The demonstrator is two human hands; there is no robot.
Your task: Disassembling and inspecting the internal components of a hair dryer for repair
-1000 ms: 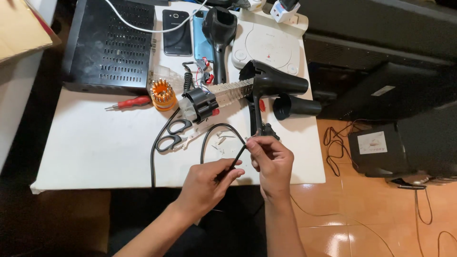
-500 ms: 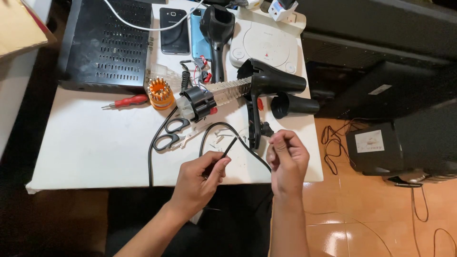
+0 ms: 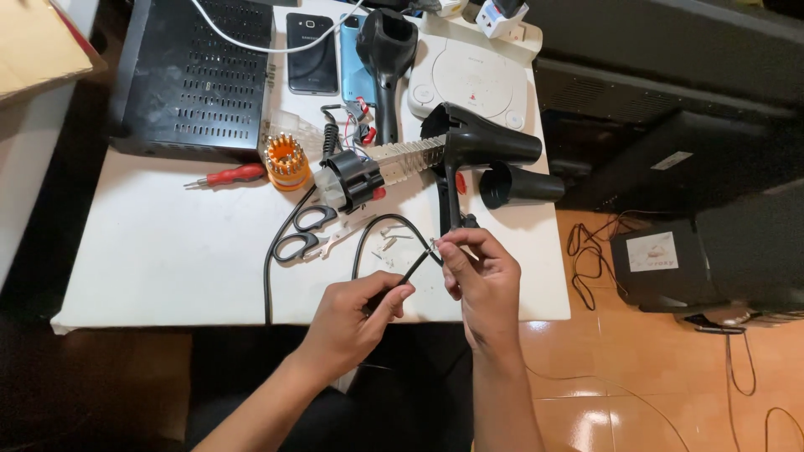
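Power cord point(image 3: 414, 269): black, its held end slanting up-right from left hand point(image 3: 356, 314) to right hand point(image 3: 481, 280), above the tabletop point(image 3: 167, 259) front edge.
Hands: both pinched shut on cord.
Bit holder point(image 3: 285, 156): orange, filled with upright screwdriver bits.

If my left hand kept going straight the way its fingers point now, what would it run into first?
Most likely your right hand. The left hand points up and to the right along the black cable it pinches, whose end the right fingers grip. Depth looks about level, though one view cannot confirm it.
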